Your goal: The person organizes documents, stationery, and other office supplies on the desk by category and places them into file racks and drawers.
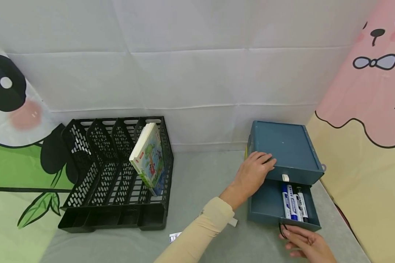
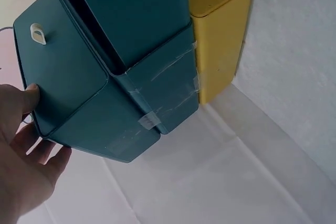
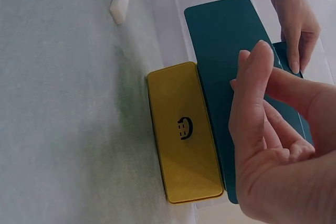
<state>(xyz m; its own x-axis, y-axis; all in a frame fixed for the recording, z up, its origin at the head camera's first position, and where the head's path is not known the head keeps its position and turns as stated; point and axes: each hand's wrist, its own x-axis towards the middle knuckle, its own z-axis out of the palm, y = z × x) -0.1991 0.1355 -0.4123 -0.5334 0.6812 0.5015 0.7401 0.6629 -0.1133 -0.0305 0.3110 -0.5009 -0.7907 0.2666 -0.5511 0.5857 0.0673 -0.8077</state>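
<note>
A stacked drawer box (image 1: 283,144) stands at the right, its dark teal upper drawer pushed in, with a white pull loop (image 1: 285,178) on it. Below, a teal drawer (image 1: 266,206) is pulled out, holding several blue and black markers (image 1: 294,204). My left hand (image 1: 255,170) grips the upper drawer's front left edge; in the left wrist view its thumb (image 2: 32,98) presses the front face and the fingers lie over the top. My right hand (image 1: 306,243) pinches the black loop pull (image 1: 282,230) of the open drawer. A yellow drawer (image 3: 184,135) sits underneath.
A black mesh desk rack (image 1: 115,219) stands at the left, with books (image 1: 151,160) leaning in its right slot. A small white block (image 1: 233,221) and a printed label (image 1: 174,237) lie near my left forearm. White cloth (image 1: 197,80) hangs behind.
</note>
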